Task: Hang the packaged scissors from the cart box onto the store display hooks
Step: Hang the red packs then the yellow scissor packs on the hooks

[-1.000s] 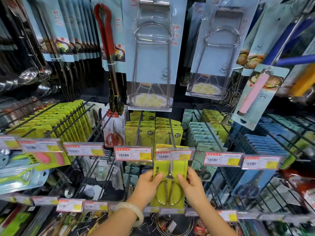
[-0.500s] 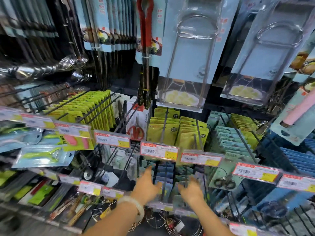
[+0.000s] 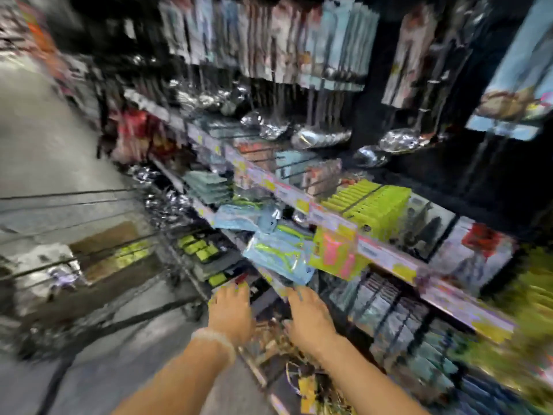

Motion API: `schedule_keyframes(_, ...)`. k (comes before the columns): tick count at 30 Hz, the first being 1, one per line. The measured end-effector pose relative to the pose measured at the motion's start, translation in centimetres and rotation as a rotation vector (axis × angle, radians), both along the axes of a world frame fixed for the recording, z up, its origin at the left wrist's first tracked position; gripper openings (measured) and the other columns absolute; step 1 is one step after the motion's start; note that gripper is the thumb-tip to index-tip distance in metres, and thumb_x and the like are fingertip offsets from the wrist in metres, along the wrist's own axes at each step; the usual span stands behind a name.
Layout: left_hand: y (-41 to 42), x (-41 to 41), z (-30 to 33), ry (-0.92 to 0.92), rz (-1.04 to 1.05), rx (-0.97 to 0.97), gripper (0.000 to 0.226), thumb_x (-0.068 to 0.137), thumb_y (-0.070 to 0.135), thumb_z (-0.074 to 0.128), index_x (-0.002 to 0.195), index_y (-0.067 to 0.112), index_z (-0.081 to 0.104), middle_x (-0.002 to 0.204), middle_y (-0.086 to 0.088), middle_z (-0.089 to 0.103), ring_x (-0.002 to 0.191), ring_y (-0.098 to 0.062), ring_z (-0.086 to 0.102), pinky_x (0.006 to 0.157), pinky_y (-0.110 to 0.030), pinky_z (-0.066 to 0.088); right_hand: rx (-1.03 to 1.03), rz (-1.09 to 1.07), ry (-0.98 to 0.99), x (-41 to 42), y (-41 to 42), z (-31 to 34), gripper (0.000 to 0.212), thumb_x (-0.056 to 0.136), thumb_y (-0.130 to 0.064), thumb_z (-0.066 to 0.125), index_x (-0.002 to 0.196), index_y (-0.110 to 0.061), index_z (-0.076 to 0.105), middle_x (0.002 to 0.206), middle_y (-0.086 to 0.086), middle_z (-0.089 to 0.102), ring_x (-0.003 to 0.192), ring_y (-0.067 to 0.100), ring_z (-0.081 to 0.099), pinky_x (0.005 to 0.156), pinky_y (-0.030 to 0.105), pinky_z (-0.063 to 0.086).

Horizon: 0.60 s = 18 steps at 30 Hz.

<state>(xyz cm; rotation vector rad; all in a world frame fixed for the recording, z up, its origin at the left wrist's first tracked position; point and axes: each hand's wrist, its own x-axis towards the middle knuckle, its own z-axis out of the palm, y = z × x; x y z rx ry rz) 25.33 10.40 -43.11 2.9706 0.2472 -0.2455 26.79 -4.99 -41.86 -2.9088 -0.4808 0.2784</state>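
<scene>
The view is blurred by a fast turn to the left. My left hand, with a pale bracelet on the wrist, and my right hand are stretched out side by side in front of the lower display rack, fingers straight, holding nothing. Rows of yellow-green packaged scissors hang on display hooks at the upper right of my hands. At the left a wire cart holds a brown cardboard box with yellow-green packs inside.
Price-tag rails run diagonally across the display. Ladles and carded utensils hang above. Blue and pink packs jut out just above my hands. Grey floor lies to the left.
The scissors pack that both hands held against the hook a second ago is out of my hands. My head has swung left, bringing the cart and floor into view; both hands have drawn back, empty.
</scene>
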Motion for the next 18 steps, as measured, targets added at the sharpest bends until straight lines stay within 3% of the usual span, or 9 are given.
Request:
schedule_keyframes(8,19.6,-0.4,-0.1,-0.008,0.292,-0.053,0.064,0.09,0.032,0.052,0.145,0.017,0.023,0.152,-0.01,0.024,0.143,-0.03,0.017,0.116,-0.044,0.021,-0.045,0.317,0.049,5.5,20.4,-0.5,0.057,0.092,-0.03,0.053,0.141,-0.014,0.029,0.149,0.009,0.028,0.14,0.028,0.023,0.114,0.038,0.025)
schedule_keyframes(18,35.3,-0.7,-0.8,-0.018,0.621,-0.053,0.06,0.087,0.037,0.054,0.14,0.018,0.033,0.143,-0.008,0.036,0.136,-0.028,0.032,0.111,-0.041,0.031,-0.075,0.544,0.097,9.5,37.1,-1.4,0.052,0.091,-0.031,0.054,0.137,-0.014,0.036,0.144,0.009,0.036,0.135,0.028,0.031,0.11,0.038,0.031)
